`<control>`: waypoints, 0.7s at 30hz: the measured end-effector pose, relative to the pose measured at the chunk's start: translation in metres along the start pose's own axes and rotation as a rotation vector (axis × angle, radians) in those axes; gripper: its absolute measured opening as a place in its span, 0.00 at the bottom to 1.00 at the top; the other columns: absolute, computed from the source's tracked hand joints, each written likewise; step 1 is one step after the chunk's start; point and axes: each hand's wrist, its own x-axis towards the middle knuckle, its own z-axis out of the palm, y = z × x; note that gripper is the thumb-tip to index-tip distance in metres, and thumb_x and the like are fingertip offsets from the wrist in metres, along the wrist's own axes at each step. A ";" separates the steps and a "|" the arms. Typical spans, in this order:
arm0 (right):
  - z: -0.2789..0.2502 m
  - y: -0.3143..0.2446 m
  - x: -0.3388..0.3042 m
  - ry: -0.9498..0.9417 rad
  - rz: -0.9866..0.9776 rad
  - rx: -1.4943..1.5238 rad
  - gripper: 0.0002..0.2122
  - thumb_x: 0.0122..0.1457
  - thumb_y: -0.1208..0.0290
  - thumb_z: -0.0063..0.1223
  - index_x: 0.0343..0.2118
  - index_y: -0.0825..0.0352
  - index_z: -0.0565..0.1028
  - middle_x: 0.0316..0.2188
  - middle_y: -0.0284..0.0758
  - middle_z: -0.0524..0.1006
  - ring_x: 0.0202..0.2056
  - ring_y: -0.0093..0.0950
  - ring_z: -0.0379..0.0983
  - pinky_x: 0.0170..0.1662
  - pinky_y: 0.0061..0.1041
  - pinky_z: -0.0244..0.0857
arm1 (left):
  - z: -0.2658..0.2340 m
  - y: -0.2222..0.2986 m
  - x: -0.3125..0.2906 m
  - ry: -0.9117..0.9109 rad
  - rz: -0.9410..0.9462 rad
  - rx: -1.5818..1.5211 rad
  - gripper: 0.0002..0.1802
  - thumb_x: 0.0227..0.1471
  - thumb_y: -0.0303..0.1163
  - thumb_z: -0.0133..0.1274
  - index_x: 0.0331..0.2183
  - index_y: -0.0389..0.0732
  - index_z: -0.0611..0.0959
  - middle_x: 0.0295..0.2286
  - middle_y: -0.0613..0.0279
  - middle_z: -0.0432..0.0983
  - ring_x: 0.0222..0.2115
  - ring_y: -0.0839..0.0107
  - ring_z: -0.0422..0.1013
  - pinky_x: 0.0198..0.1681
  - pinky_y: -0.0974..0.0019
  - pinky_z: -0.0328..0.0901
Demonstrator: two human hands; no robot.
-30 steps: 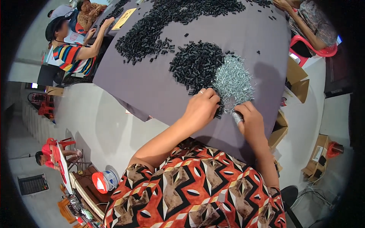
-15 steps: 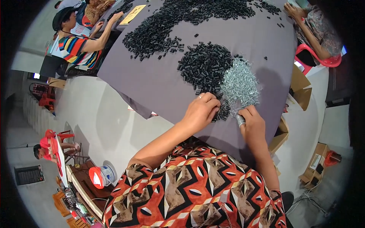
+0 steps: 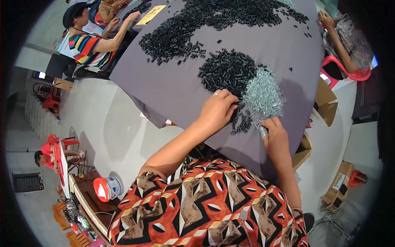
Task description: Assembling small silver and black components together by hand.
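Hands work at black plastic pieces (image 3: 228,70) and silver screws (image 3: 263,94).

A broad worktop (image 3: 164,88) covered in a grey-purple cloth carries heaps of small parts. A long spread of black plastic pieces (image 3: 214,20) runs across its far side, with loose strays scattered around it. Nearer, a second pile of black pieces (image 3: 226,70) sits touching a mound of shiny silver metal parts (image 3: 263,94) on its right. A short row of black pieces (image 3: 242,123) lies just below the two piles, close to the near edge. A yellow card (image 3: 151,15) rests flat at the far left corner. The cloth hangs over the worktop's near edge.
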 end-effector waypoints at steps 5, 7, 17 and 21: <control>-0.003 -0.003 0.003 -0.047 0.070 -0.025 0.14 0.46 0.86 0.54 0.38 0.68 0.73 0.37 0.45 0.72 0.40 0.50 0.72 0.42 0.43 0.67 | 0.010 -0.002 0.020 0.016 0.024 0.070 0.09 0.49 0.28 0.61 0.35 0.40 0.82 0.34 0.56 0.75 0.38 0.53 0.72 0.40 0.54 0.69; -0.002 -0.004 0.003 -0.060 0.049 -0.045 0.13 0.45 0.86 0.56 0.35 0.67 0.72 0.37 0.45 0.71 0.38 0.50 0.73 0.40 0.45 0.68 | 0.014 -0.003 0.026 -0.039 0.053 0.164 0.10 0.45 0.28 0.62 0.33 0.40 0.82 0.32 0.56 0.74 0.38 0.52 0.71 0.39 0.53 0.69; -0.009 -0.002 -0.005 -0.098 0.040 -0.084 0.14 0.45 0.86 0.56 0.36 0.67 0.72 0.38 0.45 0.71 0.39 0.51 0.73 0.41 0.45 0.68 | 0.009 -0.004 0.015 -0.079 0.021 0.001 0.08 0.45 0.28 0.63 0.31 0.40 0.82 0.32 0.56 0.75 0.39 0.51 0.71 0.40 0.51 0.67; -0.011 -0.004 -0.008 -0.097 0.052 -0.066 0.13 0.46 0.85 0.57 0.36 0.67 0.73 0.38 0.45 0.72 0.40 0.50 0.73 0.42 0.45 0.68 | 0.008 0.006 0.002 -0.039 0.009 -0.206 0.08 0.52 0.28 0.60 0.37 0.39 0.84 0.33 0.56 0.77 0.34 0.56 0.74 0.37 0.59 0.69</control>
